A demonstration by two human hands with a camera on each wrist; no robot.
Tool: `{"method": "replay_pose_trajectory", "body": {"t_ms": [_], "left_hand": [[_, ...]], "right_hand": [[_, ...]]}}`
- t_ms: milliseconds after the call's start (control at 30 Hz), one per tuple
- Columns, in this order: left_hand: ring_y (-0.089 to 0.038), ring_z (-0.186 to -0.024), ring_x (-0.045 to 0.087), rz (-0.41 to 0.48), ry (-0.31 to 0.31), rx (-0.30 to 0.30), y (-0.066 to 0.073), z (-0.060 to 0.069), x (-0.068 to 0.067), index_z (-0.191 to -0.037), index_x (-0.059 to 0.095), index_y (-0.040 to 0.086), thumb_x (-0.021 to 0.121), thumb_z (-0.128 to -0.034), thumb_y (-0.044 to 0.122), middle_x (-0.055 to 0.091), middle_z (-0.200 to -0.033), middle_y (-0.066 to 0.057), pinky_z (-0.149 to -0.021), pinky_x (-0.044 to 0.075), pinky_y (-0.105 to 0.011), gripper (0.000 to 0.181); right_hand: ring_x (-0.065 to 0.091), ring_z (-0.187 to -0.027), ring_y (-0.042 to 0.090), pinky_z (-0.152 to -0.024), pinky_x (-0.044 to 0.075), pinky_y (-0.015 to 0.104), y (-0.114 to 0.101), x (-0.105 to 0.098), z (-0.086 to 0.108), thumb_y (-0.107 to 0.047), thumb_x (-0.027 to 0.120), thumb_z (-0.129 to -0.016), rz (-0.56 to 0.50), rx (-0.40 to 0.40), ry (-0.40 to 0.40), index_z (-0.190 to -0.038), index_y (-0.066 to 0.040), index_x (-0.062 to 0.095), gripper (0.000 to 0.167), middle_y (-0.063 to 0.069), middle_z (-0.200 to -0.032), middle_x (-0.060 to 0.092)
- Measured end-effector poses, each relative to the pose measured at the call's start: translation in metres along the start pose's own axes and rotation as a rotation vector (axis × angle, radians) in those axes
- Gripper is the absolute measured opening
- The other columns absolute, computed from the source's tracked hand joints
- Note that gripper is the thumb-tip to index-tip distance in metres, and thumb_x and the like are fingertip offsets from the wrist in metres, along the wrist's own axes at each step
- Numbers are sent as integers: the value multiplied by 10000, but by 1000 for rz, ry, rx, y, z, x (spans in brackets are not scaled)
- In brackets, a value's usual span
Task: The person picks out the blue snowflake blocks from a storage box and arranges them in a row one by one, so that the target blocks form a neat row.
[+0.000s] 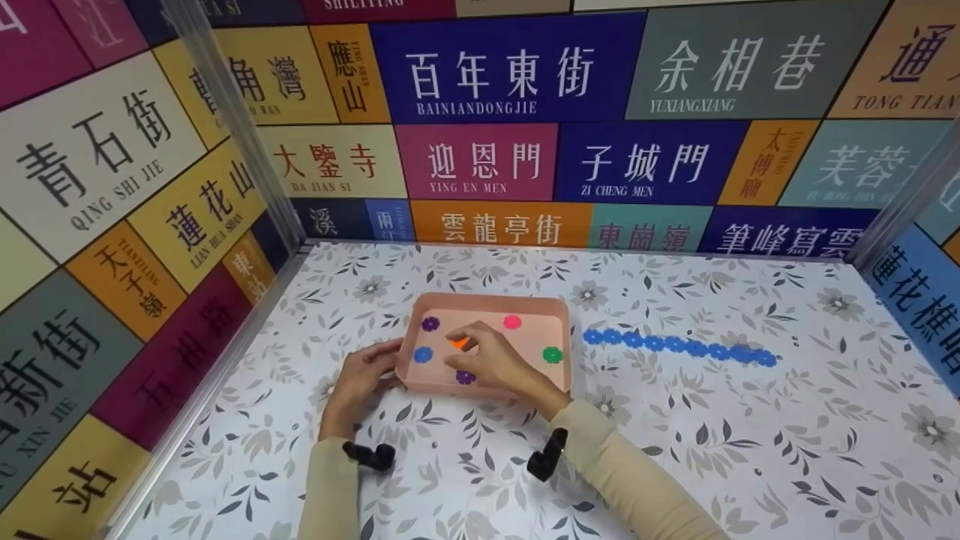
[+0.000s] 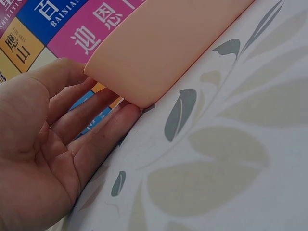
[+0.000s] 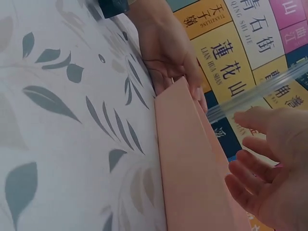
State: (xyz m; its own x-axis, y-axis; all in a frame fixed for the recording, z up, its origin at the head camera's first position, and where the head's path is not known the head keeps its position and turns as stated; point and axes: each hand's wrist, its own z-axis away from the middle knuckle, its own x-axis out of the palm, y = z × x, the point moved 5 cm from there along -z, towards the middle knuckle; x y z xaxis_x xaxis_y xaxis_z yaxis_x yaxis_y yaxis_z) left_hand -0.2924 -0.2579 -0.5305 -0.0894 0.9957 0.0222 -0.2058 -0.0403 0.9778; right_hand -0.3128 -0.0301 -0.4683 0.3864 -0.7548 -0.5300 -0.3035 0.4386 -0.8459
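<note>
A shallow pink tray [image 1: 491, 301] holds small flower-shaped plastic pieces: two purple, one blue [image 1: 424, 355], one pink [image 1: 511, 322], one green [image 1: 553, 355] and one orange [image 1: 459, 343]. My right hand [image 1: 491, 360] hovers over the tray, thumb and fingers apart around the orange piece, partly hiding it. In the right wrist view the fingers [image 3: 260, 178] are loosely bent with nothing between them. My left hand [image 1: 364, 382] rests against the tray's left end; in the left wrist view its fingertips touch the outer wall [image 2: 144, 53] and the table.
To the right of the tray lies a row of blue flower pieces [image 1: 675, 344], joined in a chain. The tabletop [image 1: 420, 487] has a leaf pattern. Panels with street names [image 1: 510, 71] stand behind and at both sides. Each wrist wears a black camera mount [image 1: 547, 454].
</note>
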Motion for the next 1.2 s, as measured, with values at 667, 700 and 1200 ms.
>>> {"method": "replay_pose_trajectory", "body": {"t_ms": [667,700,1200], "left_hand": [[-251,-1147,665,12,-10,-14,2,1,-4,-1348,624,103,641,-955,115,625,-1383,-125,-901,603,-356,394],[-255,-1140,667,18,-10,-6,2,1,-4,-1348,624,91,637,-956,106,627,-1378,-137,-889,606,-356,392],[-277,-1070,694,80,-27,12,-2,-1,0,-1332,626,34,635,-953,61,644,-1332,-200,-822,615,-356,380]], "right_hand": [[661,-1067,242,-932,565,334,3,39,-37,-201,761,-882,-90,154,58,-1242,-52,669,400,122,-1227,674],[662,-1068,245,-936,564,338,2,39,-39,-206,761,-882,-85,160,60,-1240,-52,671,399,125,-1222,679],[659,-1076,317,-998,541,402,2,50,-50,-92,811,-812,56,115,63,-1183,64,680,423,201,-1106,708]]}}
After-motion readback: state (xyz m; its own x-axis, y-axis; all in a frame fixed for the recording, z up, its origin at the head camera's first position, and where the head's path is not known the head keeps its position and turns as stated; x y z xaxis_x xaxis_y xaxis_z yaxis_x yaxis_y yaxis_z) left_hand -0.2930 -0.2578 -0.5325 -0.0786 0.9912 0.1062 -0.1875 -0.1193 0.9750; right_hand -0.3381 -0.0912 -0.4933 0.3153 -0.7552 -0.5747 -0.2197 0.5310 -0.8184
